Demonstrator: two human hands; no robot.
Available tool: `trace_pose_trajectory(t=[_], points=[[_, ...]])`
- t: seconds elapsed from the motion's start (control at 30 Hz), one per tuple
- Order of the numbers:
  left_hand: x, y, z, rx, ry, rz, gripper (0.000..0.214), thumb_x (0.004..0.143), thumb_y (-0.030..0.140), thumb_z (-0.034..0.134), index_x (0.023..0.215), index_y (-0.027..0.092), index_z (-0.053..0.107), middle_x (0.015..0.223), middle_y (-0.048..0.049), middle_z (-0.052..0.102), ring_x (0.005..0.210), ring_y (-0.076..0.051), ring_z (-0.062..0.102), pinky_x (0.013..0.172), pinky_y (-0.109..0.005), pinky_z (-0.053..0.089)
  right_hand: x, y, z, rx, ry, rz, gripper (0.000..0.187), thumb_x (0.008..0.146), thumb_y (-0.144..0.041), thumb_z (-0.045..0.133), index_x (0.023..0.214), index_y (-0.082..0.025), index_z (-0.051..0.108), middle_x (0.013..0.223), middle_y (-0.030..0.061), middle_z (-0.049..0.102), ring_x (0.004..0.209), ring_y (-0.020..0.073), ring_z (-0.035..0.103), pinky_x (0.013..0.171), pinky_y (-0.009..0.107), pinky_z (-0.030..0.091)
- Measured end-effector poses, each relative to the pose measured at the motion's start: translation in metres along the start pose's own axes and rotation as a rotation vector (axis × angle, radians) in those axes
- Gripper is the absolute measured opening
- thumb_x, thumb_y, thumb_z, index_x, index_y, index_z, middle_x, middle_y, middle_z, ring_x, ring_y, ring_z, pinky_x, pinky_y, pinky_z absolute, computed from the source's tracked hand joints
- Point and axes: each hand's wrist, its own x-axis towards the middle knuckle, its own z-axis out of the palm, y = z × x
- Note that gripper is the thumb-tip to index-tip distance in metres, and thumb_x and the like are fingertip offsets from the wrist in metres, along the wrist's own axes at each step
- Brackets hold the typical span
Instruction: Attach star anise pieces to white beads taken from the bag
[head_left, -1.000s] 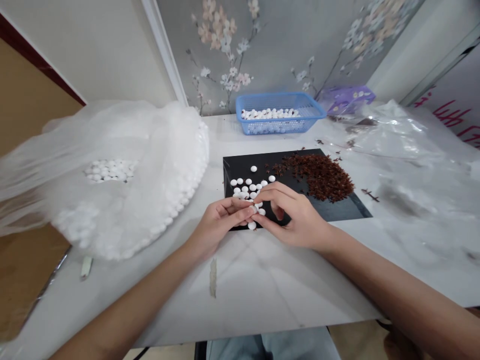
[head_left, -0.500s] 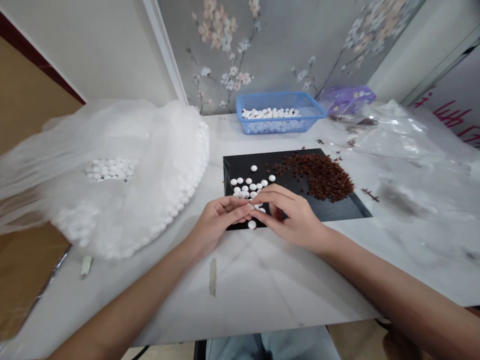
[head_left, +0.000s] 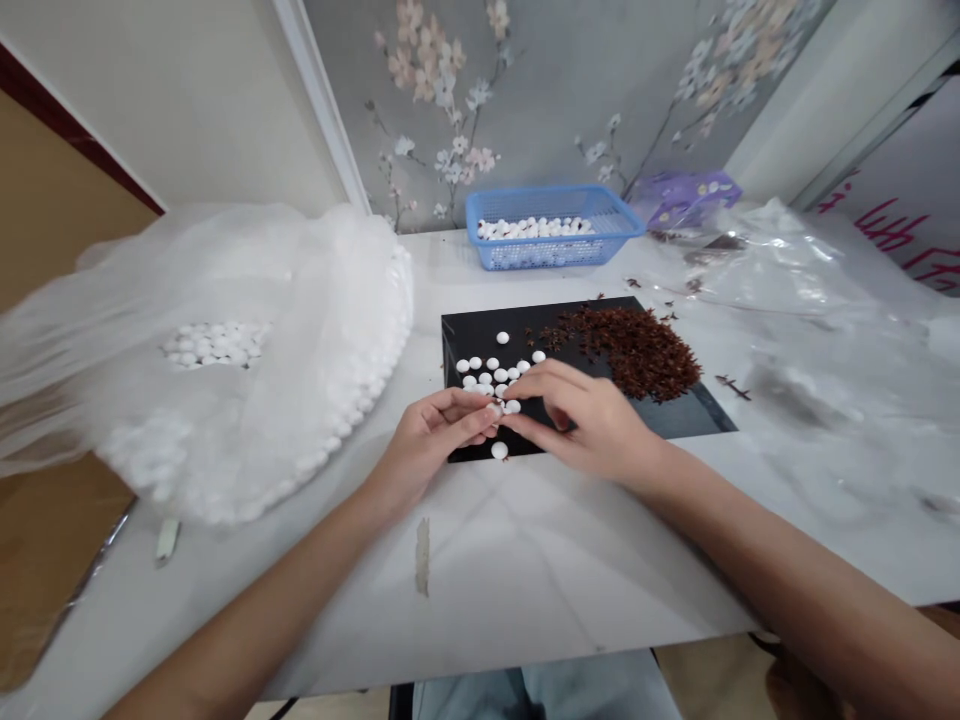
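My left hand (head_left: 435, 430) pinches a small white ball (head_left: 493, 408) between thumb and fingertips, above the near side of a black mat (head_left: 566, 425). Close beside it is my right hand (head_left: 589, 410), its thumb and index fingertip a little apart. White balls lying on the mat show through that gap. Several more white balls (head_left: 501, 376) are spread behind the fingers, and a single white ball (head_left: 499, 451) lies at the mat's near edge. A heap of small reddish-brown star-shaped pieces (head_left: 652, 355) covers the mat's right part.
A blue basket (head_left: 559, 256) holding many white balls stands against the wall. At left sits a large bag of white netting (head_left: 300, 310) with more balls. Clear plastic bags (head_left: 780, 255) and a purple packet (head_left: 686, 195) lie at right. A small pale object (head_left: 166, 541) is at front left.
The right thumb and index fingertip have parted slightly from the ball in my left hand. The whole view has shifted a little; the rest stands as before.
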Motion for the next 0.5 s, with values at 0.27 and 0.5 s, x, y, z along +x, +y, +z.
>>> trace_pose_trajectory(t=[0.27, 0.5], points=[[0.000, 0.004, -0.011, 0.608, 0.326, 0.397, 0.018, 0.077, 0.039, 0.058, 0.087, 0.026, 0.065, 0.103, -0.0015, 0.063, 0.098, -0.018, 0.056, 0.081, -0.032, 0.043, 0.001, 0.047, -0.041, -0.449, 0.013, 0.725, 0.017, 0.074, -0.033, 0.057, 0.063, -0.019, 0.058, 0.060, 0.0023, 0.058, 0.051, 0.0145, 0.048, 0.048, 0.027, 0.032], [0.003, 0.002, -0.017, 0.929, 0.229, 0.541, 0.019, 0.082, 0.034, 0.052, 0.095, 0.029, 0.066, 0.108, -0.0017, 0.059, 0.105, -0.018, 0.051, 0.091, -0.036, 0.041, -0.004, 0.054, -0.034, -0.474, -0.164, 0.889, 0.012, 0.070, -0.029, 0.056, 0.066, -0.020, 0.062, 0.067, 0.0032, 0.062, 0.057, 0.0170, 0.052, 0.049, 0.027, 0.032]])
